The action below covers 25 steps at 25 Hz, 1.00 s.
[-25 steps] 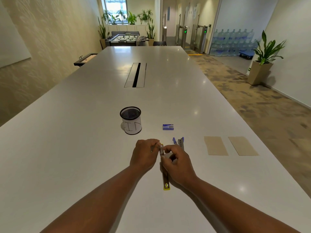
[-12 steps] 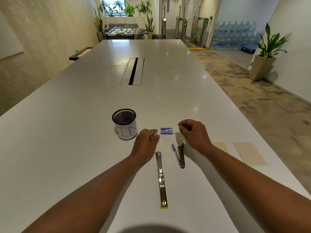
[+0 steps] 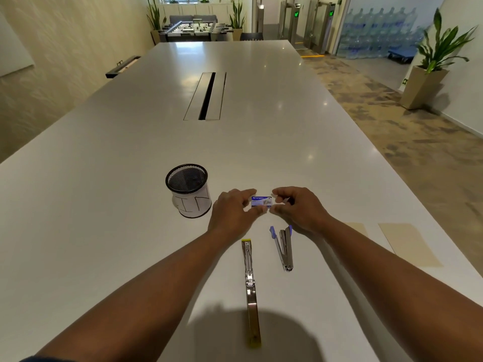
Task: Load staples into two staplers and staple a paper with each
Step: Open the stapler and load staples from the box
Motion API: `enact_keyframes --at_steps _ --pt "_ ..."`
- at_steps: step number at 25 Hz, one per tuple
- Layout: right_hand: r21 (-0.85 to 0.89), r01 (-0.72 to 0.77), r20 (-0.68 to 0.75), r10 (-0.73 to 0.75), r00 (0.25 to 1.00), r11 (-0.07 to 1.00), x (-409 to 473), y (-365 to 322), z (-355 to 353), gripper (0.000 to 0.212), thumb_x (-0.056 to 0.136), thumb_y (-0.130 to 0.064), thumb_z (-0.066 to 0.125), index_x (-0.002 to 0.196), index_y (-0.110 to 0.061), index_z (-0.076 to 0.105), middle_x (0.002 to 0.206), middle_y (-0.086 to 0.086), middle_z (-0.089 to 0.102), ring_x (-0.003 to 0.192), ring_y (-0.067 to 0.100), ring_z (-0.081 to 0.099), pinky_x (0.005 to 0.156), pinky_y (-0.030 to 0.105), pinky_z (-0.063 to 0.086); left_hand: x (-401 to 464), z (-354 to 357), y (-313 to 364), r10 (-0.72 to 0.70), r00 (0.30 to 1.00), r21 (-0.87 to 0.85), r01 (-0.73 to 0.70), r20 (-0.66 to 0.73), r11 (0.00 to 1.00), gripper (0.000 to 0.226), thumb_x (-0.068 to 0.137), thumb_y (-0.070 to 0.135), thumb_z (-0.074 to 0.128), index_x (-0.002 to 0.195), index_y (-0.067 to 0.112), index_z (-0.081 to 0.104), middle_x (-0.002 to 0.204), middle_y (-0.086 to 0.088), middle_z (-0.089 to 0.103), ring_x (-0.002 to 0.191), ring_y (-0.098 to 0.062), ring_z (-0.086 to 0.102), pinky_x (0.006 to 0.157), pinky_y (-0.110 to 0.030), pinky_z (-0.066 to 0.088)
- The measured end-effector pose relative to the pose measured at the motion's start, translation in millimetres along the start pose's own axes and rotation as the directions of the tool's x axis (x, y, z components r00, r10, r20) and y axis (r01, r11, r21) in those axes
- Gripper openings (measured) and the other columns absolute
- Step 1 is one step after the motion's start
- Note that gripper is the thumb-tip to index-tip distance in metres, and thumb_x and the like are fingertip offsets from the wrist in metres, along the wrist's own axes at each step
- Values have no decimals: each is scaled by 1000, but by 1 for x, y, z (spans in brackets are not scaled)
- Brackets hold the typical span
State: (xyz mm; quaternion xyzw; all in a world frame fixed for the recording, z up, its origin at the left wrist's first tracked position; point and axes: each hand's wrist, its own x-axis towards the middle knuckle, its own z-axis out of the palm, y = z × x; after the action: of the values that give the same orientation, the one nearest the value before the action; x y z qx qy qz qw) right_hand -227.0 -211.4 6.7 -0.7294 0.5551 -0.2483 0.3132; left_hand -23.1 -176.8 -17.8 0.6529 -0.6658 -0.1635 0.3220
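A small blue and white staple box (image 3: 262, 201) is pinched between my left hand (image 3: 232, 213) and my right hand (image 3: 298, 209), just above the table. Nearer to me a yellow stapler (image 3: 251, 288) lies swung fully open and flat, its long metal body pointing at me. To its right lies a blue stapler (image 3: 283, 246), partly open in a V. Two tan papers lie to the right: one (image 3: 409, 242) in plain sight, the other (image 3: 356, 228) mostly hidden behind my right forearm.
A black mesh cup (image 3: 188, 190) with a white paper wrap stands left of my hands. A cable slot (image 3: 207, 96) runs along the middle of the long white table (image 3: 104, 178). The table's right edge falls to a carpeted floor.
Both hands left the yellow stapler, which now lies open on the table. They moved forward to the staple box and closed on it from both sides.
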Motion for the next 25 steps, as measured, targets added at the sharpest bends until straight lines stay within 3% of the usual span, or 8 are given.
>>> enact_keyframes --at_steps 3,6,14,19,25 --pt "-131 21 -30 -25 999 991 2 0 8 48 80 -42 81 126 -36 67 103 -23 64 95 0 58 82 27 45 1 -1 -1 57 998 76 -56 -15 996 53 86 62 63 132 36 64 105 9 67 95 -11 49 77 -32 41" --pt "-176 75 -52 -85 995 981 2 4 10 46 83 -45 78 127 -37 67 102 -23 61 92 1 55 78 26 42 1 0 0 67 997 86 -64 -25 994 42 91 53 63 129 36 67 107 8 70 95 -12 49 77 -31 38" --pt "-170 63 -24 -68 997 983 6 3 9 42 84 -44 77 124 -37 69 105 -19 65 92 2 56 78 27 45 3 0 -2 24 999 26 -24 -20 999 32 89 47 62 119 37 69 106 11 75 98 -15 56 84 -37 49" --pt "-165 58 -11 -61 998 985 7 1 7 31 85 -42 76 115 -36 74 97 -16 65 86 5 57 71 28 43 2 -1 1 28 1000 30 -28 6 999 32 90 45 61 121 37 69 103 12 63 94 -11 51 79 -34 47" --pt "-112 69 0 -70 998 991 4 -1 3 24 86 -33 78 109 -30 76 89 -9 69 83 14 61 76 41 55 0 -6 1 27 1000 -17 -27 14 999 30 91 33 69 120 26 70 103 7 52 94 -14 54 82 -39 53"
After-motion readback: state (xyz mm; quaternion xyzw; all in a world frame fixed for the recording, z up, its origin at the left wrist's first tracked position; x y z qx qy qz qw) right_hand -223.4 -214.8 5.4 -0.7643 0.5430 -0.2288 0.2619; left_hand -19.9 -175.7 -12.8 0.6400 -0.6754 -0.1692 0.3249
